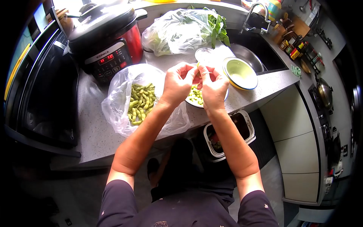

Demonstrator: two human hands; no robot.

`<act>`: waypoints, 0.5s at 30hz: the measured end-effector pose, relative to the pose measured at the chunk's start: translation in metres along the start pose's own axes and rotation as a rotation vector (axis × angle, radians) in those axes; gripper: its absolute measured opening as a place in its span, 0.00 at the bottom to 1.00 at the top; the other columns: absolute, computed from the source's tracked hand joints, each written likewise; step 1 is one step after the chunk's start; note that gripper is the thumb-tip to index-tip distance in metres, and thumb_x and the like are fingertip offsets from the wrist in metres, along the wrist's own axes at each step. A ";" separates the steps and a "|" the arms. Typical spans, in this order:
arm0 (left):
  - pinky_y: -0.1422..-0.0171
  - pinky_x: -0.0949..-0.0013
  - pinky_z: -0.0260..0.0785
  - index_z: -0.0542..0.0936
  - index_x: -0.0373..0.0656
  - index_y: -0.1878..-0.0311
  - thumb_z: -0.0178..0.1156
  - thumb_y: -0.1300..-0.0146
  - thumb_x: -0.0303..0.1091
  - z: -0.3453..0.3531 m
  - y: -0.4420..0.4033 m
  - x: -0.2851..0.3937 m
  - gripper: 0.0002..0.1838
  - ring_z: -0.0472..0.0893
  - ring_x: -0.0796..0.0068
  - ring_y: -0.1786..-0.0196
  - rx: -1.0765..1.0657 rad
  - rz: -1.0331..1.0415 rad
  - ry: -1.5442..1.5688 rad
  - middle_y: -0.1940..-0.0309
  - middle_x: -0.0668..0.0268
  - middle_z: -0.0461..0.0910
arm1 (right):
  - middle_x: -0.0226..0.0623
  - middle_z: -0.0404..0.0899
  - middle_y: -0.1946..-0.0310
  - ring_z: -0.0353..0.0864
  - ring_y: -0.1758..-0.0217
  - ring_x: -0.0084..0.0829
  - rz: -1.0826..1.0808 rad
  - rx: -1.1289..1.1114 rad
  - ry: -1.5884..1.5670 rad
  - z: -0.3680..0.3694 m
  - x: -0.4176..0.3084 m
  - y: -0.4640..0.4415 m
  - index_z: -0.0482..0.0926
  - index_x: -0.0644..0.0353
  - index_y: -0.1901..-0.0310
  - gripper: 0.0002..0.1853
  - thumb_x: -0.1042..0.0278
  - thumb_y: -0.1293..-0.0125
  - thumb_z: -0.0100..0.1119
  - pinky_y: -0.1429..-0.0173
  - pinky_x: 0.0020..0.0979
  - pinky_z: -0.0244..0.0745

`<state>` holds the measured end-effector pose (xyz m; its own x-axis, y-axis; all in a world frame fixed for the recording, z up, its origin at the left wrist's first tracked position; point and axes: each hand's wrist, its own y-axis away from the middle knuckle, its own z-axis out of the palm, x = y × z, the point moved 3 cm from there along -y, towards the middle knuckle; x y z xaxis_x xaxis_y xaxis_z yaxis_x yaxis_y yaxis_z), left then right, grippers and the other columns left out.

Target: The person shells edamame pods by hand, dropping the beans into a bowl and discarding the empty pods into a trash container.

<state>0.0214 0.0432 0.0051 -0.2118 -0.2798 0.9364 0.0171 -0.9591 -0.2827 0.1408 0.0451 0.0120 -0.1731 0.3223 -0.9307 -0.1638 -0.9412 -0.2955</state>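
My left hand (pixel 177 84) and my right hand (pixel 214 85) meet at the fingertips, pinching a green edamame pod (pixel 198 65) between them. Most of the pod is hidden by the fingers. Right below them is a plate or shallow bowl (pixel 226 95) with shelled green beans (pixel 195 95) in it, partly covered by my right hand. To the left of my hands, an open clear plastic bag (pixel 117 94) holds many whole edamame pods (pixel 141 102).
A red-and-black electric cooker (pixel 107 41) stands behind the bag. Leafy greens in a plastic bag (pixel 177 32) lie at the back. Stacked bowls (pixel 241 73) sit by the sink (pixel 274 56). Below the counter edge is an open bin (pixel 249 126); a black oven (pixel 49 94) is at left.
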 end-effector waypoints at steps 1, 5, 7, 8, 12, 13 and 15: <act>0.51 0.72 0.82 0.83 0.32 0.55 0.60 0.25 0.28 0.000 0.000 -0.001 0.08 0.86 0.78 0.60 0.002 -0.003 0.024 0.61 0.61 0.86 | 0.33 0.85 0.72 0.81 0.74 0.18 0.026 -0.017 -0.004 -0.002 0.000 -0.002 0.85 0.67 0.59 0.08 0.69 0.29 0.67 0.73 0.19 0.74; 0.49 0.71 0.82 0.83 0.32 0.53 0.60 0.25 0.30 0.000 -0.003 -0.004 0.09 0.86 0.76 0.59 -0.022 -0.029 0.090 0.60 0.61 0.86 | 0.33 0.86 0.70 0.83 0.71 0.19 0.056 -0.067 -0.020 -0.010 -0.001 -0.010 0.86 0.66 0.56 0.10 0.67 0.29 0.68 0.69 0.21 0.76; 0.48 0.70 0.82 0.83 0.32 0.52 0.60 0.24 0.32 0.000 -0.005 -0.002 0.11 0.86 0.75 0.59 -0.040 -0.043 0.091 0.60 0.61 0.86 | 0.34 0.87 0.69 0.83 0.70 0.19 0.018 -0.085 0.058 -0.013 -0.003 -0.013 0.86 0.66 0.55 0.11 0.66 0.29 0.69 0.67 0.22 0.77; 0.47 0.70 0.82 0.83 0.32 0.52 0.60 0.24 0.33 -0.002 -0.005 -0.001 0.12 0.87 0.75 0.59 -0.049 -0.048 0.084 0.60 0.61 0.86 | 0.34 0.87 0.69 0.83 0.70 0.19 0.002 -0.095 0.070 -0.014 -0.004 -0.013 0.86 0.66 0.55 0.11 0.66 0.29 0.68 0.67 0.22 0.78; 0.47 0.68 0.83 0.83 0.33 0.50 0.60 0.24 0.37 -0.003 -0.002 0.008 0.14 0.87 0.74 0.58 -0.076 -0.086 0.057 0.59 0.62 0.86 | 0.31 0.87 0.65 0.82 0.67 0.16 -0.035 -0.189 0.070 -0.015 -0.006 -0.011 0.85 0.66 0.53 0.09 0.70 0.26 0.64 0.65 0.19 0.74; 0.47 0.67 0.83 0.83 0.33 0.50 0.60 0.24 0.36 -0.004 -0.003 0.006 0.14 0.87 0.74 0.59 -0.084 -0.096 0.090 0.59 0.62 0.86 | 0.32 0.87 0.65 0.82 0.67 0.17 -0.024 -0.197 0.047 -0.014 -0.006 -0.010 0.84 0.66 0.52 0.08 0.70 0.26 0.64 0.64 0.19 0.74; 0.48 0.67 0.83 0.83 0.33 0.51 0.59 0.24 0.35 -0.006 -0.004 0.001 0.13 0.87 0.73 0.59 -0.101 -0.113 0.156 0.59 0.62 0.86 | 0.33 0.87 0.65 0.82 0.67 0.17 -0.003 -0.213 0.001 -0.014 -0.007 -0.007 0.84 0.67 0.52 0.08 0.71 0.26 0.63 0.64 0.19 0.75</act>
<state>0.0157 0.0473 0.0057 -0.3557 -0.1528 0.9220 -0.1115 -0.9725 -0.2042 0.1566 0.0478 0.0178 -0.1716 0.3251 -0.9300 0.0443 -0.9405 -0.3370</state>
